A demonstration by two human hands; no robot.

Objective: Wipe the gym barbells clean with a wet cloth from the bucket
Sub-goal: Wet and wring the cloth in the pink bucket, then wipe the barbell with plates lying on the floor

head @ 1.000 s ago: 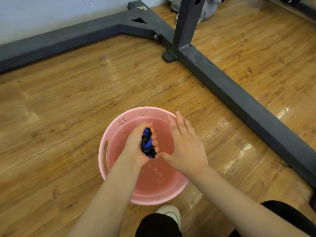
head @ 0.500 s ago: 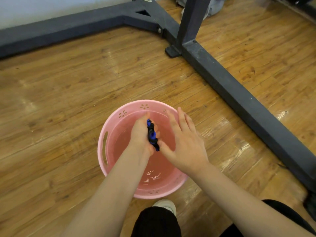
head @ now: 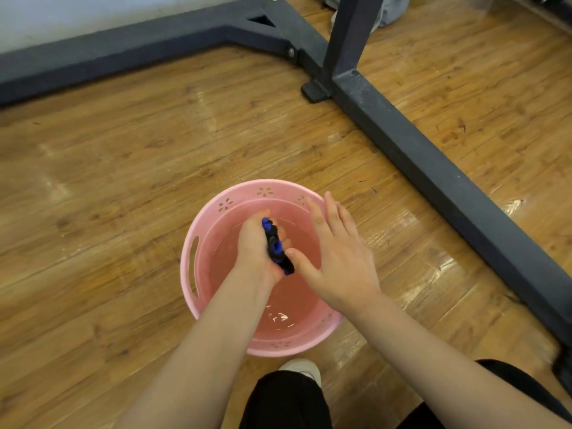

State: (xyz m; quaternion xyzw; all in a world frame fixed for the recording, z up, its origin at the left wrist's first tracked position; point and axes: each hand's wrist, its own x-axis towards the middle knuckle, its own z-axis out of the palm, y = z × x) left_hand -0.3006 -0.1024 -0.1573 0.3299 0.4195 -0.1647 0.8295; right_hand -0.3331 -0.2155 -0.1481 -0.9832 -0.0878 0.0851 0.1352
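Observation:
A pink bucket [head: 198, 230] holding water stands on the wooden floor in front of me. Over the water my left hand [head: 255, 246] grips a bunched blue and black cloth [head: 275, 247], squeezed in its fist. Beside it my right hand [head: 337, 258] is held with its fingers straight and pointing away from me, its thumb touching the lower end of the cloth. No barbell is in view.
A dark steel rack frame [head: 433, 168] runs across the floor from the back left to the right, with an upright post [head: 349, 35] behind the bucket. My white shoe [head: 305, 368] and black trouser legs [head: 284, 400] are just below the bucket.
My left hand has squeezed and turned the cloth a little over the water. My right hand has stayed beside it, its thumb still at the cloth's lower end. The view has tilted slightly.

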